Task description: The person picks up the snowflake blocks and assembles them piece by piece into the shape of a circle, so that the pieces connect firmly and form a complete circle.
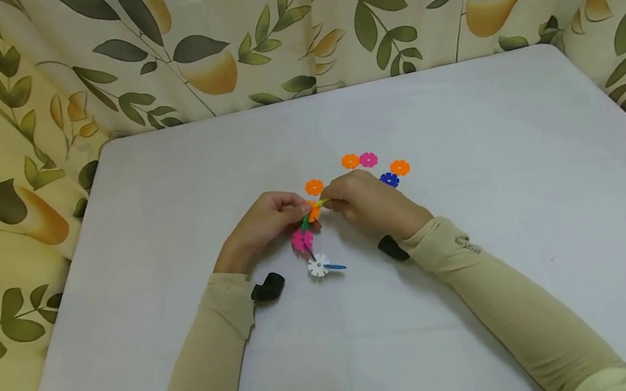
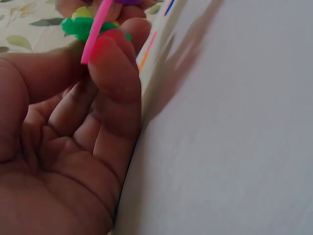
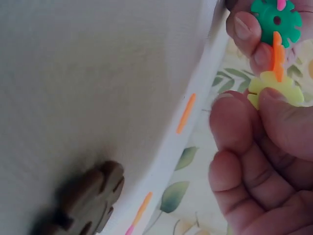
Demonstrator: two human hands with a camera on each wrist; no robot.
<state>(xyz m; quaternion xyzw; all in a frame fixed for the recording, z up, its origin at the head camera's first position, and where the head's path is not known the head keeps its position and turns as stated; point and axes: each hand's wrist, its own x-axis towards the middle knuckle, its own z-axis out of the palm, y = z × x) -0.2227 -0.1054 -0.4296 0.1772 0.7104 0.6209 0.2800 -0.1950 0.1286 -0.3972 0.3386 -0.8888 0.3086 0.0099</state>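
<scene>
Both hands work on a chain of notched plastic flower discs above the white table. My left hand (image 1: 268,224) pinches the chain around its green disc (image 3: 276,22), with a pink disc (image 2: 96,32) edge-on by the fingertips. Between thumb and forefinger, my right hand (image 1: 373,202) pinches a yellow disc (image 3: 276,88). An orange disc (image 3: 278,56) stands edge-on between green and yellow, meeting both. Toward the person, the chain runs past the pink disc and a purple one to a white disc (image 1: 318,266) and a blue disc (image 1: 334,266) seen edge-on.
Loose discs lie beyond the hands on the white table (image 1: 498,142): an orange one (image 1: 314,187), another orange beside a pink one (image 1: 368,160), and a dark blue one (image 1: 389,180) near a third orange. A brown disc (image 3: 93,200) shows in the right wrist view. Leaf-patterned curtains surround the table.
</scene>
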